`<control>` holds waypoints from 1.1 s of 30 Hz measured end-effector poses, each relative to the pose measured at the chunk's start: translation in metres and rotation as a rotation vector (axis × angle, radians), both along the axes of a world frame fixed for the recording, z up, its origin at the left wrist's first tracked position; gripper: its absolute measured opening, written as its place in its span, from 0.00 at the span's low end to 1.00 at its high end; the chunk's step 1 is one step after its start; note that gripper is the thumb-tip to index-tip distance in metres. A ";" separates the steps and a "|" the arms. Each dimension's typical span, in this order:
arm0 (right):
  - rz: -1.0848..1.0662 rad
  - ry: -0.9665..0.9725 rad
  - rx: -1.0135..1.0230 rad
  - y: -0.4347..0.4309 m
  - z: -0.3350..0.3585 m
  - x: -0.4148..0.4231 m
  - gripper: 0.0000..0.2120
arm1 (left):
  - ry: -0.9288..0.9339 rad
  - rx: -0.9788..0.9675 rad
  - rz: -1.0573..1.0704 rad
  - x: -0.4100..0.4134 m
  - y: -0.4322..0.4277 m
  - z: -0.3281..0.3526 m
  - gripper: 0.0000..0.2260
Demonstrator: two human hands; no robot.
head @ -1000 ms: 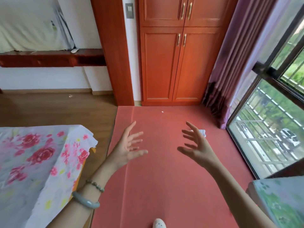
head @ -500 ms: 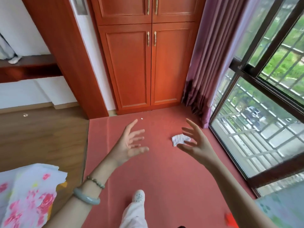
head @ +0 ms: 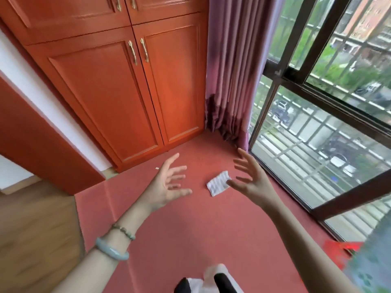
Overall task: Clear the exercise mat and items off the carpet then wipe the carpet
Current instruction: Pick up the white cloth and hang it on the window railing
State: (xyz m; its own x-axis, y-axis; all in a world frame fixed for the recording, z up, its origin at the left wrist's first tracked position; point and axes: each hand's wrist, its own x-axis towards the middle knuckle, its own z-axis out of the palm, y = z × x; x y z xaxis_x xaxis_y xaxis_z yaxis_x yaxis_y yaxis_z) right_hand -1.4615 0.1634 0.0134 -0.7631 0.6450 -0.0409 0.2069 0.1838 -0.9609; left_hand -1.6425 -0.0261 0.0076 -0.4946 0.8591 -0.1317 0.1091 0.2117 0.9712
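head cam | looks forward-down over carpet [head: 190, 229] (tilted) | cupboard corner [head: 127, 92] ahead

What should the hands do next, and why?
Probably the right hand should drop down and pinch up the white cloth. It lies flat on the red carpet just beside that hand's fingertips. Both hands, the left hand too, are open and empty.
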 end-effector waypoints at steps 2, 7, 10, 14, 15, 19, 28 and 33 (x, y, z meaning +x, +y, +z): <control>-0.025 -0.013 -0.004 0.021 -0.007 -0.015 0.40 | -0.014 -0.017 -0.034 -0.020 0.024 -0.007 0.43; -0.075 -0.040 -0.016 0.083 -0.028 -0.051 0.39 | -0.028 -0.036 -0.048 -0.062 0.092 -0.025 0.44; -0.099 -0.042 -0.036 0.124 -0.035 -0.074 0.39 | -0.035 -0.045 -0.049 -0.084 0.136 -0.032 0.44; -0.118 -0.059 -0.060 0.178 -0.041 -0.105 0.39 | -0.057 -0.072 -0.064 -0.115 0.194 -0.039 0.44; -0.115 -0.064 -0.058 0.190 -0.042 -0.112 0.38 | -0.052 -0.077 -0.072 -0.122 0.207 -0.042 0.44; -0.138 -0.090 -0.063 0.230 -0.053 -0.140 0.33 | -0.051 -0.113 -0.091 -0.156 0.248 -0.056 0.38; -0.311 -0.197 -0.156 0.273 -0.113 -0.196 0.23 | 0.071 -0.290 -0.247 -0.249 0.329 -0.115 0.24; -0.464 -0.253 -0.209 0.287 -0.174 -0.219 0.22 | 0.112 -0.385 -0.401 -0.296 0.375 -0.173 0.18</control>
State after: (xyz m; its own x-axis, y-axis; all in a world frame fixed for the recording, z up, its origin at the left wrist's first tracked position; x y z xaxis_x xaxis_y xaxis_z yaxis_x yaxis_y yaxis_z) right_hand -1.6804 0.4505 -0.1607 -0.3515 0.8689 -0.3485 0.4490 -0.1703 -0.8772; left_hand -1.9385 0.3489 -0.1653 -0.1688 0.8831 -0.4378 0.3516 0.4689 0.8103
